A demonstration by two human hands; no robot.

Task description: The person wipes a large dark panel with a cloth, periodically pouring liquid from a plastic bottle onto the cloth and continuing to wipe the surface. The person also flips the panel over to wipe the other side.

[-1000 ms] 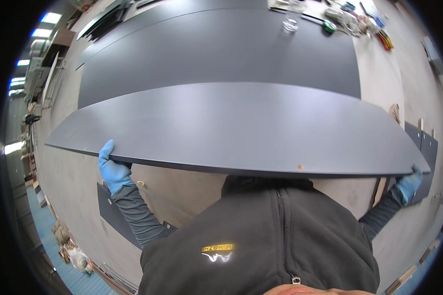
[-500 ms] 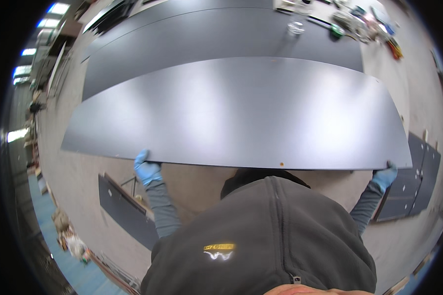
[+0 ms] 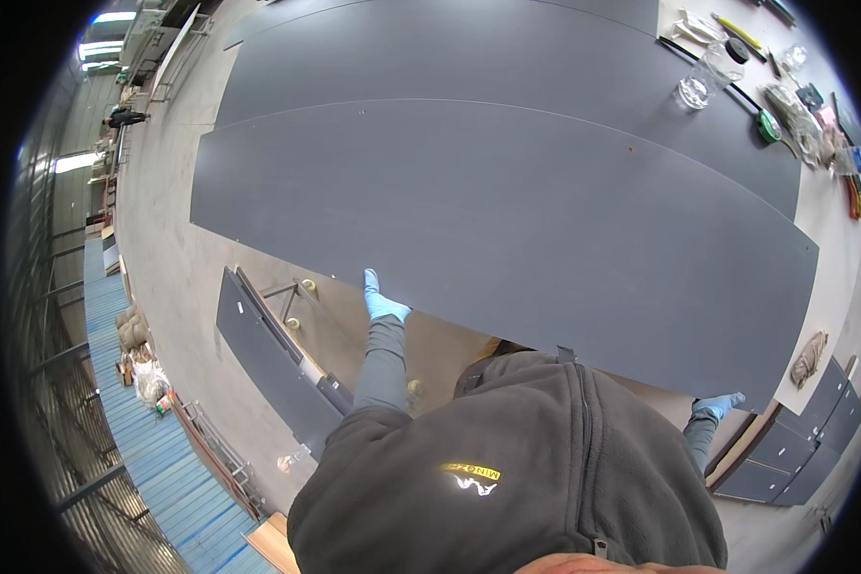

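A long dark grey panel (image 3: 507, 220) spans the middle of the view, its near edge at my waist. My left hand (image 3: 383, 298), in a light blue glove, grips that near edge left of my body, thumb on top and fingers hidden underneath. My right hand (image 3: 719, 405), gloved alike, holds the same edge near the panel's right end, fingers partly hidden. Beyond it, and partly covered by it, lies another dark grey panel (image 3: 430, 53). Whether the front panel rests fully on what is beneath it, I cannot tell.
At the far right stand a clear plastic bottle (image 3: 698, 88), a green tape measure (image 3: 767, 126) and orange-handled pliers (image 3: 855, 198). A crumpled tan cloth (image 3: 809, 358) lies at the right corner. More grey panels lean at lower left (image 3: 273, 349) and lower right (image 3: 784, 454).
The front panel has turned clockwise in view, its right end now lower and nearer, and its bright glare has gone. Both hands still hold the near edge. The view has also shifted.
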